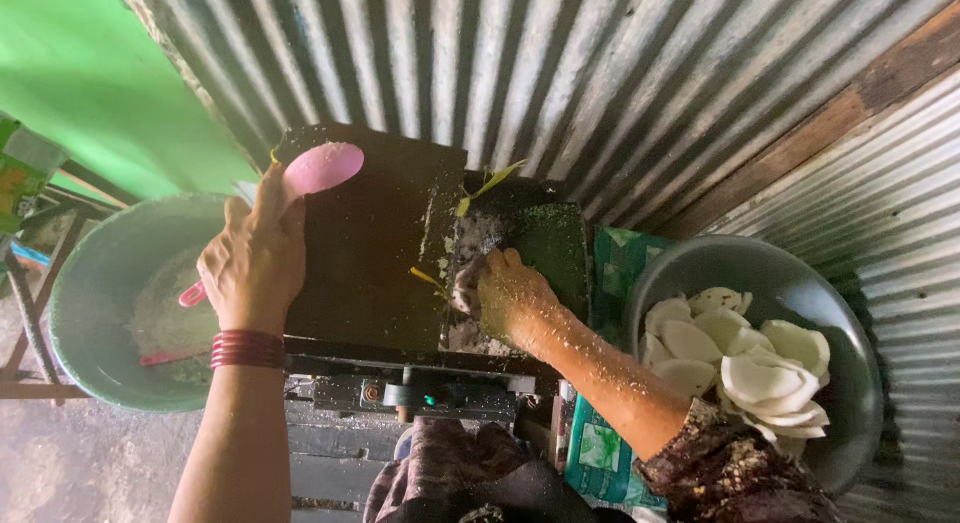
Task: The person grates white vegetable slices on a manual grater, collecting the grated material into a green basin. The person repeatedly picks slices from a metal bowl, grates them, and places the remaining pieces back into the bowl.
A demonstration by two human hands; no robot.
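Head view. A dark grating machine (pixel 370 243) stands at centre frame against a corrugated metal wall (pixel 620 73).

The right hand (pixel 505 298), dusted with white shavings, sits at about 3 o'clock from the machine's flat top. Its fingers are curled closed around a pale coconut piece (pixel 466 283) and press it down into the feed opening (pixel 480 238). The piece lies under the fingertips at the mouth of the opening, partly hidden.

The left hand (pixel 255 263), at 9 o'clock from the machine, rests on the machine's left edge. Its fingers are closed on the handle of a pink spoon (pixel 322 168), whose bowl points to 12 o'clock. Red bangles (pixel 247 349) ring that wrist.

At 9 o'clock, a green basin (pixel 75 313) holds grated white material. At 3 o'clock, a grey metal bowl (pixel 850 353) holds white coconut slices (pixel 745 353).

Judgement: the feeding step is best done with steady downward pressure, fingertips kept above the piece and away from the grater. The left hand should brace the housing. As the piece shrinks, a pusher would be safer than bare fingers.
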